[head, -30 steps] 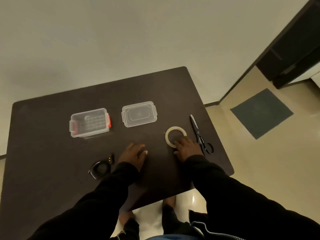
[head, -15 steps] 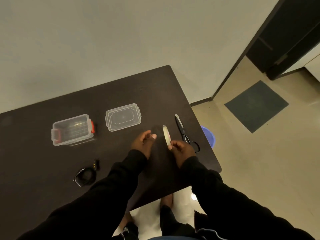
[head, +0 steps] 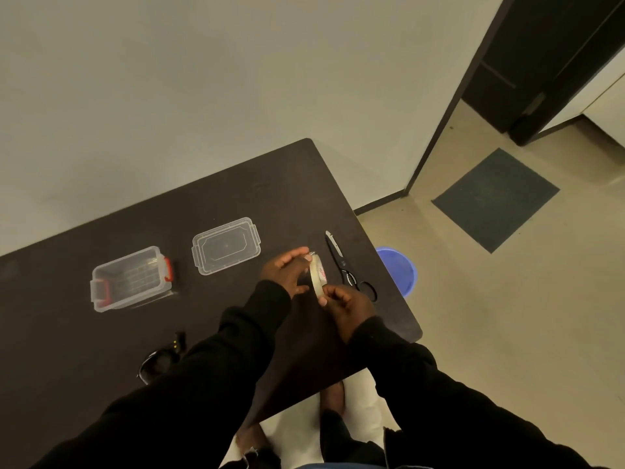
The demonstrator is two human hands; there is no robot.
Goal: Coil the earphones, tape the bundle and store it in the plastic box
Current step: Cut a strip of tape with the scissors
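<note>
Tape roll upright on edge between both hands, hole facing sideways.

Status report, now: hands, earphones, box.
Both hands, left hand and right hand, on tape roll, held on edge. Earphones coiled, untaped, on table. Plastic box open, lid beside it. Nothing obstructing.

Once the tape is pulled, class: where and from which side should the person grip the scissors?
By the black handle loops, from the near side with the right hand. The scissors lie flat, closed, blades pointing away, loops nearest the person.
</note>
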